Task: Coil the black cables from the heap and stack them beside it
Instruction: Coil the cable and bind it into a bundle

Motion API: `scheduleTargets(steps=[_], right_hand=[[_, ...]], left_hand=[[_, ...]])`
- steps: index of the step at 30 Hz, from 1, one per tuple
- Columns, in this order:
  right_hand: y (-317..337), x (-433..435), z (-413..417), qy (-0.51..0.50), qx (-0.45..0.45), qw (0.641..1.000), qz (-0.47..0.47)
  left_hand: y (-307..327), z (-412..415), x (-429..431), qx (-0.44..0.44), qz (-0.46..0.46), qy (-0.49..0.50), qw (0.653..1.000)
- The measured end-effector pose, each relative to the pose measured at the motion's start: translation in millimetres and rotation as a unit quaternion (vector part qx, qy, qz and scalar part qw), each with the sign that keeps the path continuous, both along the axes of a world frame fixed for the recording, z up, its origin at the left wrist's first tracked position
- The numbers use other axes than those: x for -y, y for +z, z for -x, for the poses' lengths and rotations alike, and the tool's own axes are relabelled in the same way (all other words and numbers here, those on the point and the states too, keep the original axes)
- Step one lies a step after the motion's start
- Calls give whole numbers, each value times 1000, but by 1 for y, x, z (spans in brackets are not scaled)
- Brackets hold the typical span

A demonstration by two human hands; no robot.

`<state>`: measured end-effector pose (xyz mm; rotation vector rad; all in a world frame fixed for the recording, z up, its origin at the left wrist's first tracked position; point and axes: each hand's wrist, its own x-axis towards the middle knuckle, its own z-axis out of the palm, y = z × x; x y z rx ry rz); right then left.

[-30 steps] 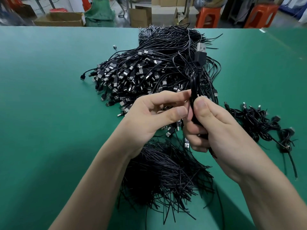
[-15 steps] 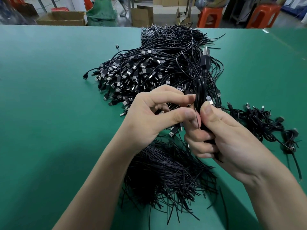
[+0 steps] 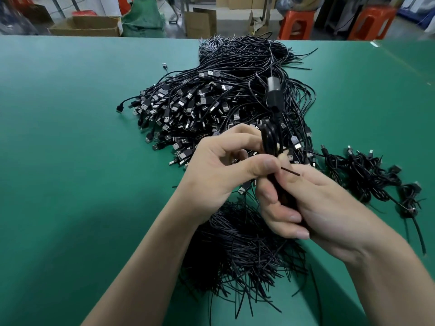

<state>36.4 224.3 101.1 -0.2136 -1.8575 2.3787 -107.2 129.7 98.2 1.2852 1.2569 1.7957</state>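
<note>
The right hand (image 3: pixel 317 208) grips a coiled cable (image 3: pixel 270 137) upright above the table (image 3: pixel 70 161), fingers curled round it, its plug (image 3: pixel 274 95) pointing up. The left hand (image 3: pixel 219 170) pinches a thin tie (image 3: pixel 290 172) against the coil with thumb and forefinger. Behind lies the heap (image 3: pixel 211 102). The stack (image 3: pixel 367 175) of coiled cables sits to its right, and loose ties (image 3: pixel 247 250) lie under the hands.

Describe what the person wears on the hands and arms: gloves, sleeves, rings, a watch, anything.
Nothing is worn that the view shows. The left hand and the right hand are bare, with no gloves and no rings visible. The wrists carry no watch or band. The left forearm and the right forearm are bare down to the picture's lower edge, so no sleeve shows. The visible fingernails look short and unpainted.
</note>
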Motion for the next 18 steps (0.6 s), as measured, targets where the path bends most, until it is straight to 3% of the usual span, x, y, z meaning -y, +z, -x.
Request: scheduleTargets(steps=[2, 5, 12, 15, 18], right_hand=[[-1, 1, 1, 12, 13, 1000, 16], [-2, 0, 1, 41, 7, 998, 47], [-2, -5, 4, 135, -40, 967, 212], [0, -3, 5, 129, -44, 968, 209], [3, 2, 4, 60, -11, 990, 124]], left_hand=[[-2, -2, -1, 36, 1, -4, 999], [-7, -4, -5, 14, 1, 56, 998], [-6, -18, -5, 63, -20, 67, 996], [-3, -20, -5, 49, -11, 89, 995], [-2, -22, -4, 25, 8, 106, 994]])
